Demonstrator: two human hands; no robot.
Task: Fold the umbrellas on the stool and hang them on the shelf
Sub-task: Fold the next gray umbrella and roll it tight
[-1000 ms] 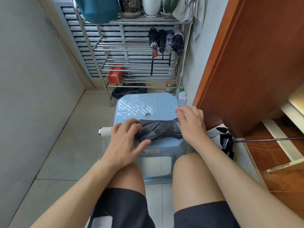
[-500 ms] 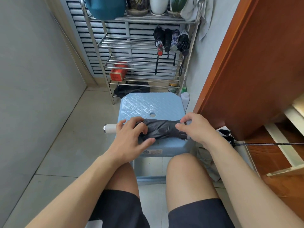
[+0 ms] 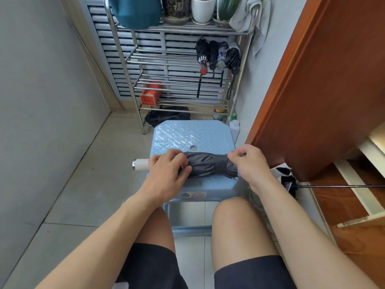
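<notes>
Left hand (image 3: pixel 166 174): fingers curled over the handle end of the grey umbrella (image 3: pixel 210 166), gripping the folded fabric.
White handle (image 3: pixel 140 164): sticks out past the stool's left edge.
Grey umbrella: lies crosswise on the near part of the blue stool (image 3: pixel 193 134).
Right hand (image 3: pixel 252 165): pinches the umbrella's right end between thumb and fingertips.
Stool label (image 3: pixel 194 194): a sticker on the front edge, writing too small to read.
Shelf (image 3: pixel 183 31): steel rack; four folded umbrellas (image 3: pixel 217 55) hang at its right.
Red tin (image 3: pixel 151 93): on a lower rung, print unreadable.
Top tier: a teal container (image 3: pixel 135 11) and a white pot (image 3: pixel 203 9).
Floor: pale tiles; another umbrella (image 3: pixel 288 180) lies beside the wooden door (image 3: pixel 325 80).
</notes>
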